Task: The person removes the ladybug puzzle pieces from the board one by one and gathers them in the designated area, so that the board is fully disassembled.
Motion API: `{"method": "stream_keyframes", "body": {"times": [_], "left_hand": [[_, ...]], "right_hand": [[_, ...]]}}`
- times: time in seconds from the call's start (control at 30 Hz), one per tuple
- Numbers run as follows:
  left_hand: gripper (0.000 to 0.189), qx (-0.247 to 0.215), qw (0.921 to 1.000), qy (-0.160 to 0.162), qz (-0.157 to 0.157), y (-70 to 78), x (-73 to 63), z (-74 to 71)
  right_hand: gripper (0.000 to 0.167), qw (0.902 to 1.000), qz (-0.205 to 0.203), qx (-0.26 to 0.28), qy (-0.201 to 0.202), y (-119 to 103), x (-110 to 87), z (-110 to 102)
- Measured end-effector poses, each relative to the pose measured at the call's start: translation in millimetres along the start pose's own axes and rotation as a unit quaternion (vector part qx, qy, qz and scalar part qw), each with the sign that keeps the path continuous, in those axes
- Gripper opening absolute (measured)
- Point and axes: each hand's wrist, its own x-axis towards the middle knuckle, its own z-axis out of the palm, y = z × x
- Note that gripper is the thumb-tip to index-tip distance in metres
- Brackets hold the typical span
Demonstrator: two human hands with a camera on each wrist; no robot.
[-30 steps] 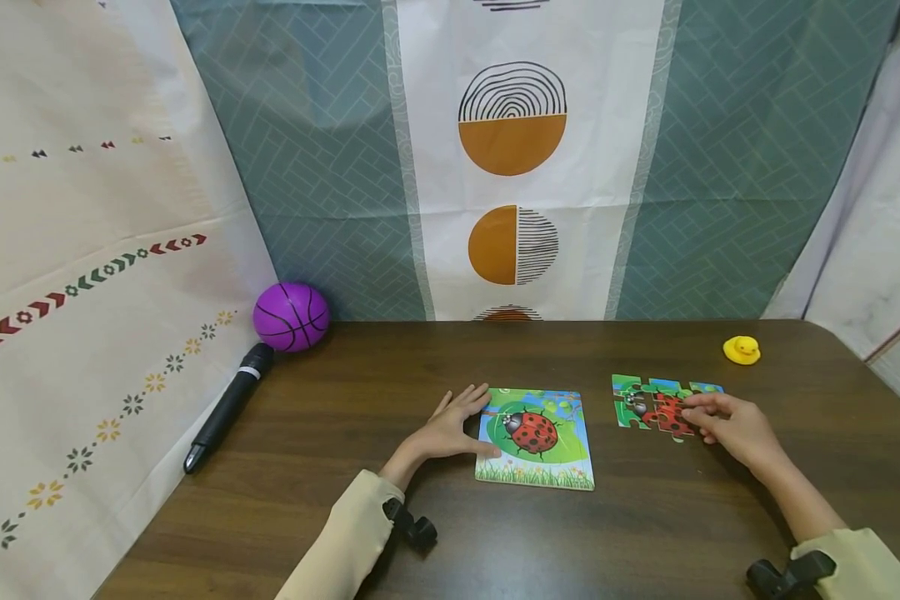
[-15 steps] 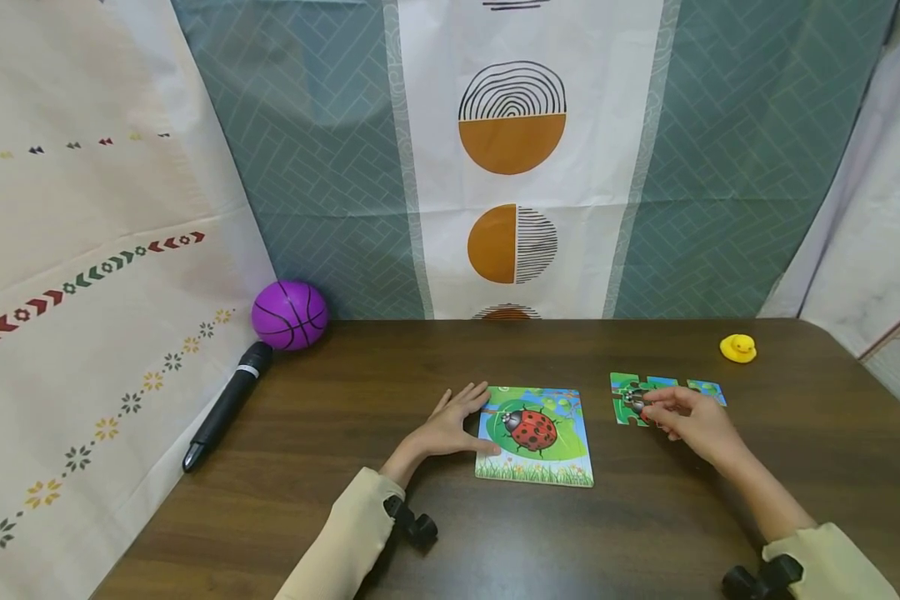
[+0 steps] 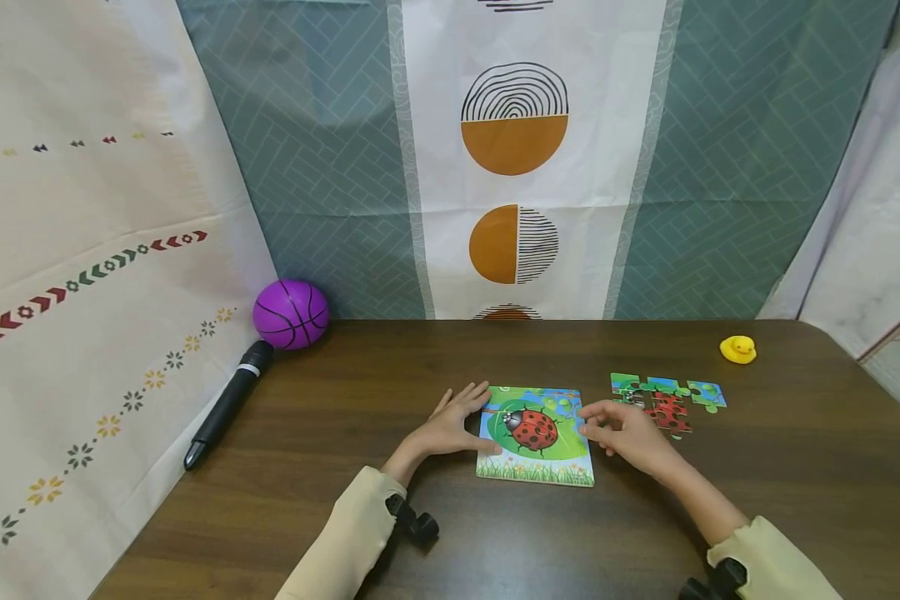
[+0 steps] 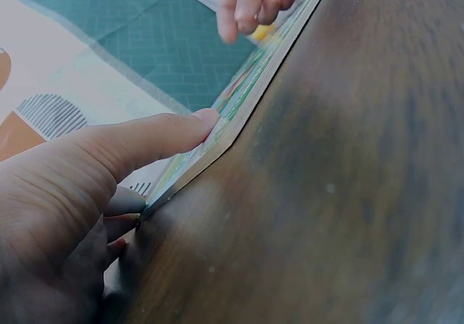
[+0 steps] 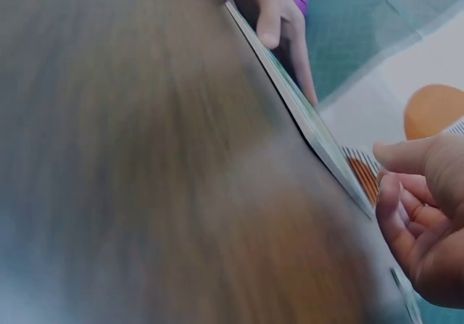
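In the head view a ladybug picture board [image 3: 534, 435] lies flat on the wooden table. My left hand [image 3: 450, 427] rests at its left side, thumb on the top face and the other fingers stretched along the upper left edge. By the board's right edge hovers my right hand [image 3: 624, 433], its fingers loosely bent. Nothing shows between thumb and fingers in the right wrist view. To the right lie ladybug puzzle pieces [image 3: 669, 408], partly joined, with a green and blue piece [image 3: 707, 393] at the right end. The right hand hides none of the board's picture middle.
A yellow toy duck [image 3: 738, 349] sits at the back right. At the back left are a purple ball [image 3: 291, 314] and a black microphone [image 3: 228, 404]. A patterned cloth [image 3: 510, 167] hangs behind the table [image 3: 390, 358].
My right hand has moved left, from over the puzzle pieces to the board's right edge, uncovering the pieces. My left hand has stayed on the board.
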Motion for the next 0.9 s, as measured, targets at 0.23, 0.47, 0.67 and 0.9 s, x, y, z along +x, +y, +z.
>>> {"method": "stream_keyframes", "body": {"times": [0.23,0.47,0.67,0.9], "left_hand": [[0.094,0.001,1.0,-0.002,-0.002,0.5,-1.4,-0.2],[0.094,0.004,1.0,-0.001,-0.003,1.9,-0.7,-1.0],[0.094,0.009,0.9999,-0.005,-0.003,1.9,1.7,-0.2],[0.096,0.006,1.0,-0.004,0.007,0.2,1.0,-0.7]], "right_hand": [[0.05,0.9982,-0.026,-0.009,-0.054,-2.0,6.2,9.6],[0.06,0.9953,-0.052,-0.041,-0.071,-3.2,5.1,7.2],[0.056,0.9951,-0.054,-0.046,-0.069,-3.0,3.9,7.2],[0.052,0.9952,-0.053,-0.045,-0.07,-5.0,5.4,9.1]]}}
